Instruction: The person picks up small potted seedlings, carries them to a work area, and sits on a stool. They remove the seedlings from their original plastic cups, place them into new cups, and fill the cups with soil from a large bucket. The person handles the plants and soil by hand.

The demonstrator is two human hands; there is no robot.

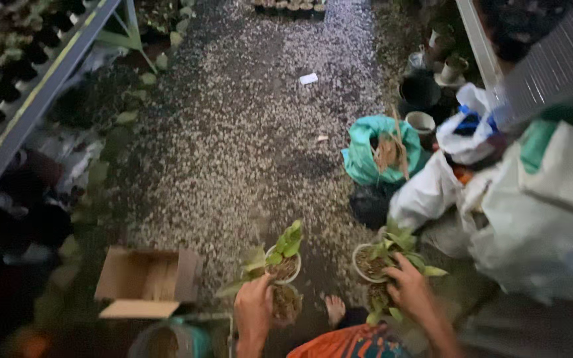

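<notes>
A cardboard box [146, 282] lies left of two potted plants [282, 260], sacks [538, 225] to their right.

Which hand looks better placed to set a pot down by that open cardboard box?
Probably the left. The left hand holds a potted plant on the box's side; the right hand grips another pot farther away, beside the white bags.

A plant nursery: gravel path [253, 132], potted seedlings [283, 258], stacked pots [426, 86], soil sacks [538, 225].

Both hands, left [254, 306] and right [408, 287], reach down, fingers curled
</notes>
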